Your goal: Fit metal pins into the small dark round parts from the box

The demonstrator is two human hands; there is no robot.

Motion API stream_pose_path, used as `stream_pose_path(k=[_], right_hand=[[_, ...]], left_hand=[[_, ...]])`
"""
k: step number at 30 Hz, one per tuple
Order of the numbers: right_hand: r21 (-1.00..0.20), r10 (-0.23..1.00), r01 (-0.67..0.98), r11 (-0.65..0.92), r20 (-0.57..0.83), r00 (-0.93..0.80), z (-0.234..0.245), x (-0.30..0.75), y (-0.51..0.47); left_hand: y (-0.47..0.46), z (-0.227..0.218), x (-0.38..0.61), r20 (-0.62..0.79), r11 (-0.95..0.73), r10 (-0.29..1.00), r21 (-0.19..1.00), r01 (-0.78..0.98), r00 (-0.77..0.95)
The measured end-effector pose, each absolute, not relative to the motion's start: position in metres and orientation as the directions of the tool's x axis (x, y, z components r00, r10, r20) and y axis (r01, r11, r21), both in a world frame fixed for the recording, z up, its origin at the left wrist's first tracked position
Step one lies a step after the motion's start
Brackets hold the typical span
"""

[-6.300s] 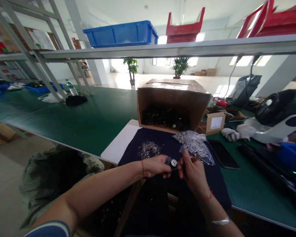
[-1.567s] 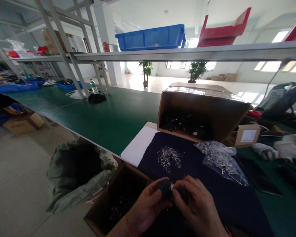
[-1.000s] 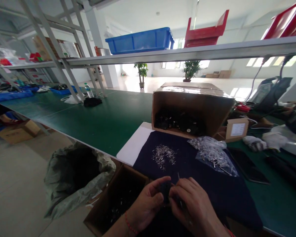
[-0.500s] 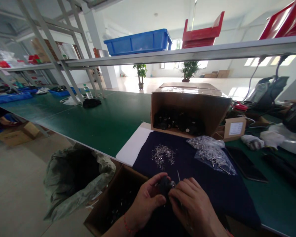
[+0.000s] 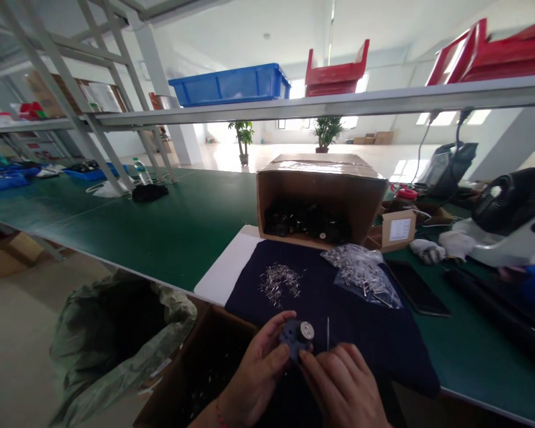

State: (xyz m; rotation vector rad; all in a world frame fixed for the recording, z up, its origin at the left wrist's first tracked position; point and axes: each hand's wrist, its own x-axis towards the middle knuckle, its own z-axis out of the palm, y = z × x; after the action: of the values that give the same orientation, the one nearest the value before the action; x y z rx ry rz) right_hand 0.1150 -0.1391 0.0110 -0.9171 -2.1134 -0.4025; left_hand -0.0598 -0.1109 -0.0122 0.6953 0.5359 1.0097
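Note:
My left hand [image 5: 261, 365] is closed around a small dark plastic part [image 5: 289, 337] with a round silver metal face [image 5: 307, 330] turned up toward me. My right hand [image 5: 341, 380] is closed too, and a thin pointed metal tool [image 5: 328, 333] sticks up out of its fingers; its lower end is hidden. The right fingertips touch the lower right edge of the dark part. Just beyond both hands, a loose pile of small metal pins [image 5: 280, 284] lies on a dark blue cloth [image 5: 312, 291]. A clear bag of similar metal pieces [image 5: 363, 274] rests farther right.
An open carton [image 5: 370, 208] of black parts faces me behind the cloth. A phone-like black slab [image 5: 418, 288] and pale gloves [image 5: 428, 251] lie to the right. Below the table edge are another carton [image 5: 160, 398] and a green sack [image 5: 80, 333]. A shelf [image 5: 232, 112] spans overhead.
The dark part has turned in my left hand, so its silver face now shows fully. My right hand has dropped slightly, and the tool stands more upright. The view has shifted right.

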Motion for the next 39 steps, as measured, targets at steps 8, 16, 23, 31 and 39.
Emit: stream_pose_path(k=[8,16,23,31,39], right_hand=[[0.192,0.420,0.687,0.700,0.668,-0.614,-0.005,0.151,-0.147],[0.229,0.480,0.723,0.651,0.613,-0.627,-0.013,0.193,-0.128],[0.188,0.873,0.980,0.061,0.466,-0.144,-0.021,0.269,-0.075],[0.042,0.882,0.985,0.170,0.440,-0.171,-0.022,0.248,-0.080],[-0.335,0.729,0.743,0.580,0.619,-0.291,0.001,0.159,-0.114]], left_hand=[[-0.091,-0.003,-0.047,-0.253,0.585,0.703,0.737,-0.338,0.665],[-0.090,-0.008,-0.029,-0.273,0.515,0.792,0.779,-0.359,0.545],[-0.089,-0.002,-0.029,-0.235,0.454,0.826,0.816,-0.357,0.513],[-0.083,-0.005,-0.024,-0.235,0.525,0.813,0.692,-0.497,0.532],[-0.080,-0.007,-0.027,-0.187,0.547,0.805,0.601,-0.583,0.563]])
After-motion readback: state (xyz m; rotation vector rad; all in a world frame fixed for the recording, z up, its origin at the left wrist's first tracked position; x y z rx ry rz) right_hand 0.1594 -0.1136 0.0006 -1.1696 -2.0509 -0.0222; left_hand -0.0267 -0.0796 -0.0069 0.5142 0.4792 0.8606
